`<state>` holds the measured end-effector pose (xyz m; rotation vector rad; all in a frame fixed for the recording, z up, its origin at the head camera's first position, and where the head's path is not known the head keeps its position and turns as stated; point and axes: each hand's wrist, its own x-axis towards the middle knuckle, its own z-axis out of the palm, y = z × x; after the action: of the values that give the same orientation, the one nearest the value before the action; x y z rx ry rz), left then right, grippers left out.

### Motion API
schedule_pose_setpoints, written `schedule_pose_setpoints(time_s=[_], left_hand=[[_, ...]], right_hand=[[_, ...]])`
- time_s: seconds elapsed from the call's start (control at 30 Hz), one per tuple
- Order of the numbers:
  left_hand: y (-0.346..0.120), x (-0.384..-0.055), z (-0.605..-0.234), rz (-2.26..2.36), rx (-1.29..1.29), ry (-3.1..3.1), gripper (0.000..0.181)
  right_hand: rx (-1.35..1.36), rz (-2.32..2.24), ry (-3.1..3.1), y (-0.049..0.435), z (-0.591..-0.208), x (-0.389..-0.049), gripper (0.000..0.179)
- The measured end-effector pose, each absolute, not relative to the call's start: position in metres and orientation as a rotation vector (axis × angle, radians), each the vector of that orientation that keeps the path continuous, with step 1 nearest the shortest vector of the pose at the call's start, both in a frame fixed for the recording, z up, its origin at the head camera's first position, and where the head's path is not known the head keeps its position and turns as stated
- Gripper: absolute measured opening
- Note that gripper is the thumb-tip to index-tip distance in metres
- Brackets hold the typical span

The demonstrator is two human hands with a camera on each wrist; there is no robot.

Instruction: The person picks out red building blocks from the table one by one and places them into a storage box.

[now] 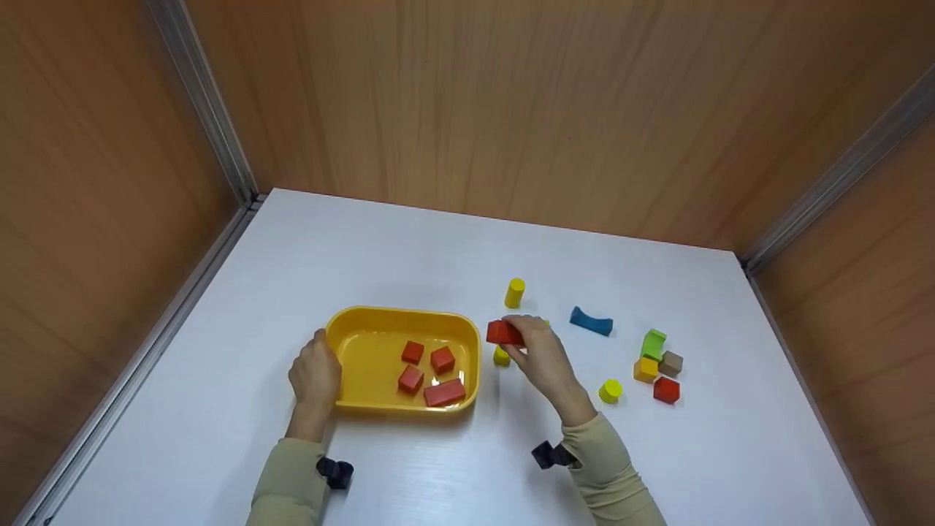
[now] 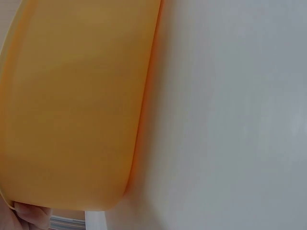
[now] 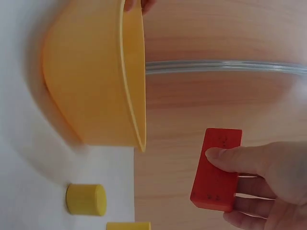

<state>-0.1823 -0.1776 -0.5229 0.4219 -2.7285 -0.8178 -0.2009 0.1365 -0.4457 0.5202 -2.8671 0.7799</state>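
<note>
My left hand grips the left end of a yellow plastic tub, its fingers curled at the rim in the left wrist view. Several red blocks lie on the tub's floor, towards its right side. Between thumb and fingers, my right hand pinches a red rectangular block, held up just to the right of the tub. A short yellow cylinder stands below that hand, partly covered by it.
Beyond the right hand stands a taller yellow cylinder. A blue curved block lies right of it. Further right are a green curved block, orange cube, brown cube, red block and another yellow cylinder. Wooden walls enclose the white table.
</note>
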Motion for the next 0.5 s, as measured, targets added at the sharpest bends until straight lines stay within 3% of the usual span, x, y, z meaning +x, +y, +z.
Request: schedule_pose_setpoints(time_s=[0.5], left_hand=[[-0.176,-0.183,-0.523,-0.811,0.395,-2.712,0.026]], right_hand=[[0.797,0.832,-2.798,0.081,-0.437,-0.193,0.037]])
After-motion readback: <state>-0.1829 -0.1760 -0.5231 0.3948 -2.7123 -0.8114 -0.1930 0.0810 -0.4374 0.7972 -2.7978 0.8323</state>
